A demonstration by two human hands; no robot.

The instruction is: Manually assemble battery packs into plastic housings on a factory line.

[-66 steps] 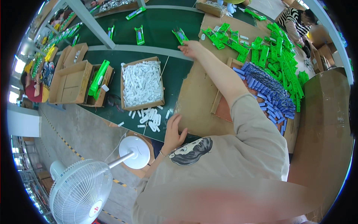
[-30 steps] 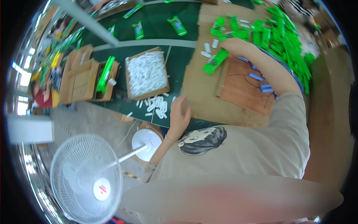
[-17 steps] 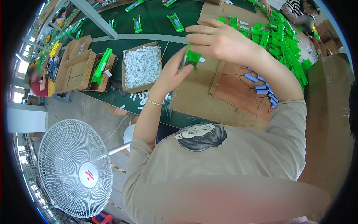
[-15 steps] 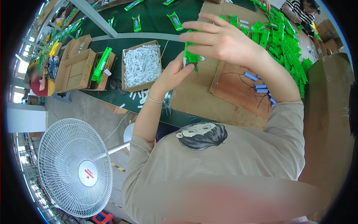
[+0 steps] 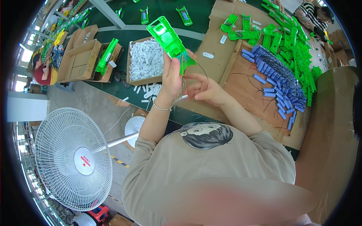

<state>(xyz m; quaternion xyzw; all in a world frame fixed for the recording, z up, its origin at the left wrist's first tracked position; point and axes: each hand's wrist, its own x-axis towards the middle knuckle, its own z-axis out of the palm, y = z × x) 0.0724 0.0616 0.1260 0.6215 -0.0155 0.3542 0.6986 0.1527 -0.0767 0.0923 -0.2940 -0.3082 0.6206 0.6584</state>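
Observation:
My left hand [image 5: 172,75] grips a long green plastic housing [image 5: 166,37], tilted up with its hollow inner side showing. Thin red and dark wires [image 5: 185,60] hang from the housing's lower end. Close below that end, my right hand [image 5: 208,91] has its fingers bent and drawn together. A small white strip [image 5: 181,98] juts from these fingertips, beside the wires; the exact grip on it is partly hidden.
A carton of white pieces [image 5: 147,62] stands left, loose ones beside it. On the right, blue cylindrical cells [image 5: 279,83] with wires lie on a brown board [image 5: 247,90], near piled green housings [image 5: 298,56]. A white fan [image 5: 75,158] stands lower left. A co-worker [image 5: 313,17] sits far right.
My right hand has come down from above the housing to its lower end, uncovering the blue cells. The housing is now tilted with its hollow side and wires in sight.

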